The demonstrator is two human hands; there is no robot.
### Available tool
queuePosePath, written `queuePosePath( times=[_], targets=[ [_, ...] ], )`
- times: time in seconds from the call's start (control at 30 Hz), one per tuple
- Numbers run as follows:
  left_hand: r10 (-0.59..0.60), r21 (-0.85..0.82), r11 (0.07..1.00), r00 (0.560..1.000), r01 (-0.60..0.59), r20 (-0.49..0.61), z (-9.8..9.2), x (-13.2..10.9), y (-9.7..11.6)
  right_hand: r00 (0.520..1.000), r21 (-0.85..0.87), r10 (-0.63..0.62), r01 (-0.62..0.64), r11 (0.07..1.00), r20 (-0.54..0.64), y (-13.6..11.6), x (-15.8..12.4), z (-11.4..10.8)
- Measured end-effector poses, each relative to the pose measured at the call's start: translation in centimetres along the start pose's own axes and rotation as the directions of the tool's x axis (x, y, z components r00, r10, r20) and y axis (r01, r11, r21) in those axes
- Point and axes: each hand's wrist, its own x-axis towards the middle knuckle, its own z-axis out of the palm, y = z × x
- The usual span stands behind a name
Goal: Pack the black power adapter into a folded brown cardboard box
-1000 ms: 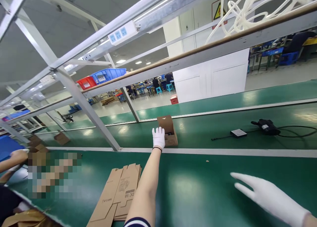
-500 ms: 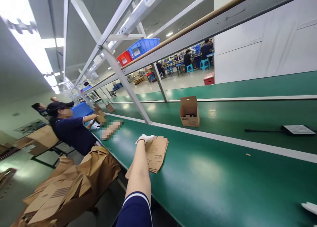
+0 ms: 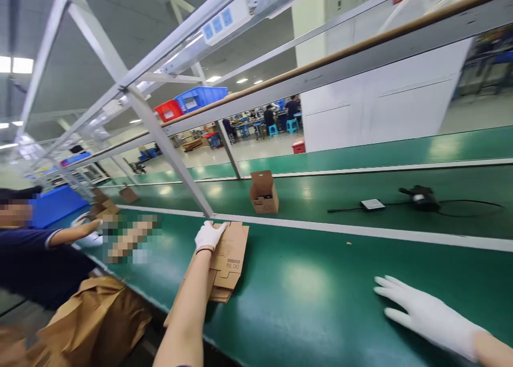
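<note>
A gloved left hand (image 3: 209, 234) rests, fingers loosely curled, on the top of a stack of flat cardboard boxes (image 3: 227, 257) at the near edge of the green counter (image 3: 304, 297), while the gloved right hand (image 3: 425, 316) lies spread and empty on the counter, well apart. One assembled box (image 3: 263, 192) already stands open on the far belt; the stack, by its look, remains unfolded. A co-worker's sleeve (image 3: 30, 260) shows at left.

**Factory packing line**

A long green conveyor belt (image 3: 320, 297) is running under a metal frame (image 3: 160, 132) carrying a power strip (image 3: 224, 20). Flat carton blanks (image 3: 228, 255), an erected carton (image 3: 263, 192) and storage bins (image 3: 200, 97) are lying about; gloved workers are standing alongside.
</note>
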Motion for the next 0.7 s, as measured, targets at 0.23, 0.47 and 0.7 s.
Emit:
queuePosePath(
  times=[0.23, 0.47, 0.7],
  targets=[
    [0.396, -0.041, 0.914, 0.911, -0.403, -0.113, -3.4, -7.0, 7.9, 0.995, -0.108, -0.090, 0.085, 0.991, -0.043, -3.5, 10.6, -4.5],
    [0.484, -0.222, 0.844, 0.871, -0.489, -0.080, -3.8, -12.8, 10.5, 0.977, 0.116, 0.111, -0.091, 0.989, -0.180, -7.1, 12.5, -4.3],
    [0.644, -0.374, 0.695, 0.763, -0.614, -0.057, 1.1, -8.1, 14.2, 0.888, 0.641, -0.280, 0.458, 0.616, -0.366, -16.2, 8.6, -7.3]
  ],
)
